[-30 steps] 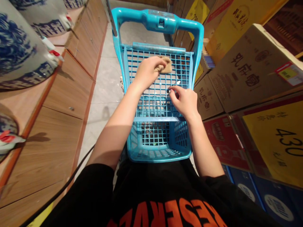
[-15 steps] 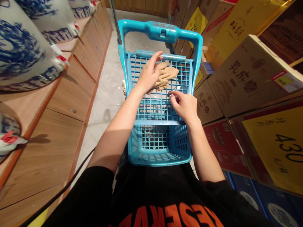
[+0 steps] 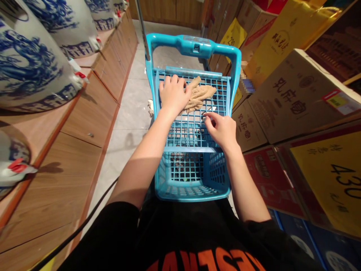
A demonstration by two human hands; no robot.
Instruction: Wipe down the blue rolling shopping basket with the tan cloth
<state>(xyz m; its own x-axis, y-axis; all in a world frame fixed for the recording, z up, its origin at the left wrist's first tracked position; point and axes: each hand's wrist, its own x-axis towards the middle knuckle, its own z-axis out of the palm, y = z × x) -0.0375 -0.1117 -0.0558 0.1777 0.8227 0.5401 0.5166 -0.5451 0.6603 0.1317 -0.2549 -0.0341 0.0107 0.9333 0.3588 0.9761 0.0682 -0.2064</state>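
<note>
A blue plastic shopping cart (image 3: 194, 149) stands right in front of me, with a grid panel across its upper part. On that grid lies a crumpled tan fabric glove (image 3: 200, 96), perhaps a pair. My left hand (image 3: 174, 95) rests palm down over the grid at the glove's left edge, fingers apart and slightly bent. Over the grid's right side, my right hand (image 3: 221, 130) has thumb and forefinger pinched together. Something small and dark shows at those fingertips; what it is I cannot make out. A small white scrap lies near them.
On the left, wooden cabinets (image 3: 81, 139) carry large blue-and-white jars (image 3: 31, 67) with red-handled taps. Stacked cartons (image 3: 293, 86) and yellow price signs (image 3: 329, 180) line the right side. A grey tiled floor (image 3: 128, 98) runs between them. A metal pole (image 3: 143, 30) rises at the cart's left handle.
My left hand has turned palm down and shifted left and lower, onto the grid beside the glove. My right hand keeps its pinch. The whole view has shifted slightly.
</note>
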